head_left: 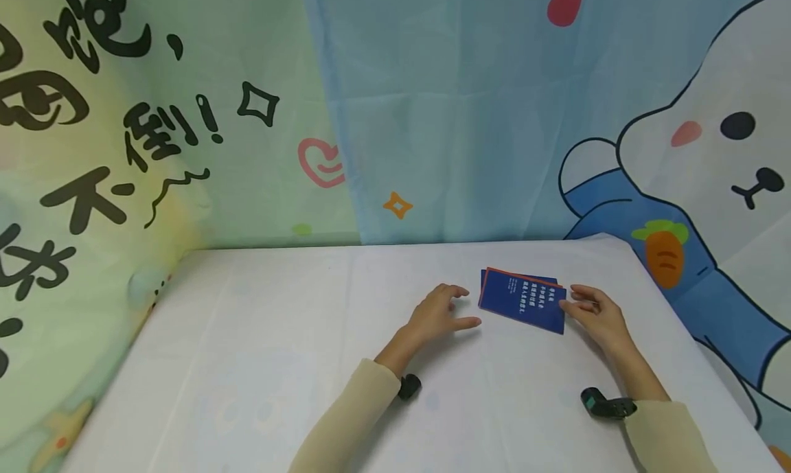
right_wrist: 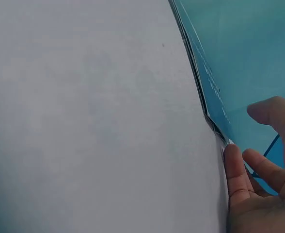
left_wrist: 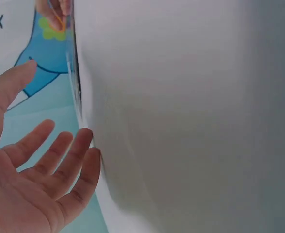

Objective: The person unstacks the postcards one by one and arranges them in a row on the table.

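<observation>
Two dark blue cards lie overlapped on the white table. The upper card (head_left: 522, 300) has white printed characters and an orange-red edge; it covers most of the lower card (head_left: 544, 279), which shows along the back edge. At the right end of the cards is my right hand (head_left: 596, 316), its thumb over the upper card's edge in the head view. The right wrist view shows this hand's fingers (right_wrist: 233, 167) at the cards' corner, the thumb standing apart. My left hand (head_left: 437, 314) is spread left of the cards, touching neither, with fingers and thumb apart.
The white table (head_left: 278, 336) reaches back to a printed cloth backdrop (head_left: 432, 116) with a cartoon bear in blue. Black wrist cameras hang under both wrists, the left camera (head_left: 409, 387) and the right camera (head_left: 608, 404).
</observation>
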### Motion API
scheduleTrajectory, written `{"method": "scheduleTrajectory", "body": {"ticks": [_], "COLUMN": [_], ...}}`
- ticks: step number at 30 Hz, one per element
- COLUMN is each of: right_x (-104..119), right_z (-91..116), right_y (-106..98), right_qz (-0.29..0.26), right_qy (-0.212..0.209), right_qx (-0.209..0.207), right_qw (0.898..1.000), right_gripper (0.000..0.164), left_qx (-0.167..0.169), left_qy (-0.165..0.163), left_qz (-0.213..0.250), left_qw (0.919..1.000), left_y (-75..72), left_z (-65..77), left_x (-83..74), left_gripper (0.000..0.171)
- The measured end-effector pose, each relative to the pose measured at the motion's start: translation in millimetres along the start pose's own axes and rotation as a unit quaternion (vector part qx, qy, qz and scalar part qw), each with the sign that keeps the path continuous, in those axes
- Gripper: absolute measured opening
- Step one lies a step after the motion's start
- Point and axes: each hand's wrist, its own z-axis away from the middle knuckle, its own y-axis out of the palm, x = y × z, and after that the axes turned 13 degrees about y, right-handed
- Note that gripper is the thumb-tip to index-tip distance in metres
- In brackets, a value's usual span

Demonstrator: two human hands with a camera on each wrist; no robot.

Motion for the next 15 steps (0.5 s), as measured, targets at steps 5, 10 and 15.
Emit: {"method": "scheduleTrajectory", "body": {"ticks": [5,10,15], "right_x": [1,4,1], "right_z": [-4,-4,-3], "right_y": [-2,-2,-2], "right_qz": [0.013,0.009,0.006], "right_qy": [0.004,0.009,0.008], "right_qx": [-0.006,0.005,0.013], "right_qw": [1.000,1.000,1.000], "right_gripper": [0.069,0.070,0.069], "left_qx": [0.008,0.023,0.035], "left_qy": [-0.002,-0.011,-0.008], "left_qz": [-0.019,-0.025,-0.041], "left_qw": [0.9998,0.9994,0.9985], "left_y": [2.0,11.0,20.4], "left_z": [-12.8,-23.1,-27.1], "left_x": [-4.7,-3.6,-3.4], "left_gripper": [0.055,0.056,0.057]}}
